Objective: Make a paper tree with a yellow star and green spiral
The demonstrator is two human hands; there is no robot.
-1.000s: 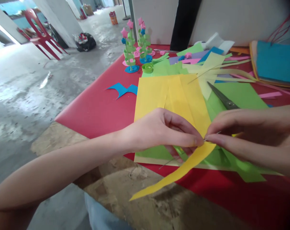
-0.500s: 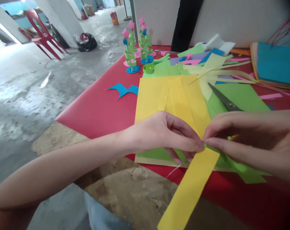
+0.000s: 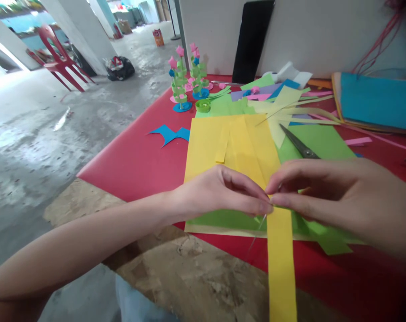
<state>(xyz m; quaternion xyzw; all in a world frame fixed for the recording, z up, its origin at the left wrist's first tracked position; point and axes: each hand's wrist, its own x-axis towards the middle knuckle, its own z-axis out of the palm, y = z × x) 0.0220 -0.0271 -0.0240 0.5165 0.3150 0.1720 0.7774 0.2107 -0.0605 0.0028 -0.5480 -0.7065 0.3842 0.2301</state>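
The red table (image 3: 136, 156) fills the middle and right of the frame, with bare wood at its near edge along the bottom. On it, at centre, lie yellow sheets (image 3: 206, 143) over green sheets (image 3: 323, 141), with scissors (image 3: 298, 144) on the green to the right. A blue stack (image 3: 379, 100) sits at the upper right; two paper trees (image 3: 186, 78) stand at upper centre, and a blue scrap (image 3: 171, 133) lies left of the yellow sheets. Your left hand (image 3: 219, 194) reaches in from the lower left, your right hand (image 3: 333, 197) from the right, and their fingertips meet just below centre. Both pinch the top end of the yellow strip (image 3: 281, 264), thumbs and forefingers closed on it. The strip hangs straight down from that pinch to the bottom edge of the frame. A thin wire (image 3: 256, 232) slants down just left of the strip, below your left fingertips.
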